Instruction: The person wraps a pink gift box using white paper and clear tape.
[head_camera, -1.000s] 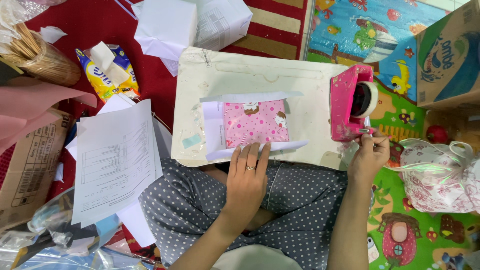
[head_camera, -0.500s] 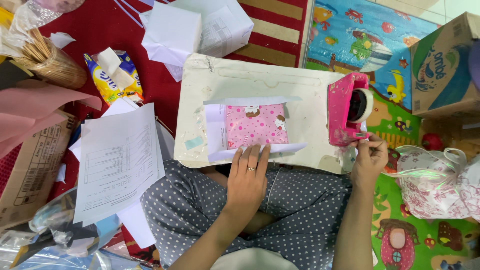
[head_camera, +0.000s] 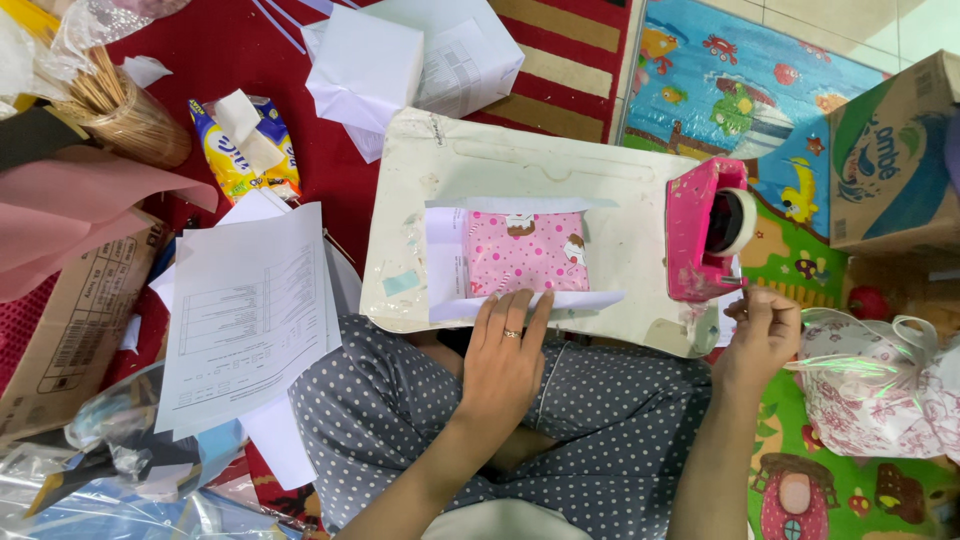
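Note:
A pink patterned packet (head_camera: 525, 262) lies on a sheet of white paper (head_camera: 445, 270) on a small white lap table (head_camera: 500, 165). My left hand (head_camera: 508, 345) lies flat on the folded near edge of the paper, fingers apart, a ring on one finger. A pink tape dispenser (head_camera: 700, 235) with a roll of clear tape stands at the table's right end. Just below it, my right hand (head_camera: 765, 330) has its fingertips pinched at the dispenser's cutter end; the tape strip itself is too thin to make out.
White wrapped boxes (head_camera: 400, 65) lie beyond the table on a red rug. Printed papers (head_camera: 250, 310), a yellow tissue pack (head_camera: 245, 145), a basket of sticks (head_camera: 125, 120) and a brown carton (head_camera: 60, 320) are at left. A cardboard box (head_camera: 890, 150) and a floral bag (head_camera: 880, 390) are at right.
My right hand has dropped a little below the dispenser, fingers pinched. My left hand stays pressed on the paper's near edge.

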